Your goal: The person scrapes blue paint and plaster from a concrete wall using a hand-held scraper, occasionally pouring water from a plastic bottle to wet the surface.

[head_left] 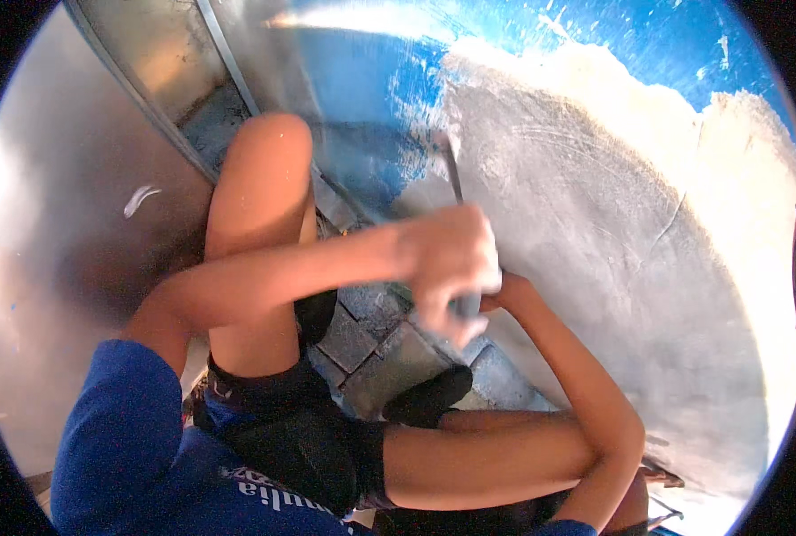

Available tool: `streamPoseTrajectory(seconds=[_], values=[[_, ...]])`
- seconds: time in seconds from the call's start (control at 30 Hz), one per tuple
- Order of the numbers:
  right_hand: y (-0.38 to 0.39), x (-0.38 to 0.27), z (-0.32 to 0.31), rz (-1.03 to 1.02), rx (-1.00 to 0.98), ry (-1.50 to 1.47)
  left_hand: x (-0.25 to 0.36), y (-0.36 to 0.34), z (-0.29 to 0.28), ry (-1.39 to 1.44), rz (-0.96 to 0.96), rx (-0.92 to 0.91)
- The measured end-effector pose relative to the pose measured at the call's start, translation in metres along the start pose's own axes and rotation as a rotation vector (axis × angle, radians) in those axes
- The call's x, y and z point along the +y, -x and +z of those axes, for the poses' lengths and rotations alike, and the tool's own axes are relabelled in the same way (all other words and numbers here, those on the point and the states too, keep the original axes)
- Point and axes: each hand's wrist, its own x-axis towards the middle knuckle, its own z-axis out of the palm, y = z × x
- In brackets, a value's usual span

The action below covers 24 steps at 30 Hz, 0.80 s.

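Observation:
A long thin dark tool (454, 174) rises from my left hand (447, 263), which is blurred but closed round it, with part of its grey grip showing below. The tool's tip reaches the wall (577, 214), where a big grey-white rough patch meets flaking blue paint (353, 89). Just behind and to the right of it, my right hand (503, 290) is mostly hidden; its fingers seem bent round something I cannot make out.
A shiny metal panel (67, 241) curves along the left, with a metal strip (219, 45) behind it. My bent legs (255, 188) are close to both surfaces, over grey paving blocks (389, 375). Some dark objects (661, 473) lie at the lower right.

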Motion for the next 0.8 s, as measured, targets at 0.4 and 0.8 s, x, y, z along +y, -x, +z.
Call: streamPoseTrajectory(seconds=[0.4,0.8], values=[[0.005,0.001,0.0,0.006,0.024,-0.01,0.0,-0.012,-0.024,-0.021,-0.031,0.128],[0.01,0.001,0.005,0.01,0.017,-0.013,0.021,-0.013,-0.018,0.077,0.093,0.149]])
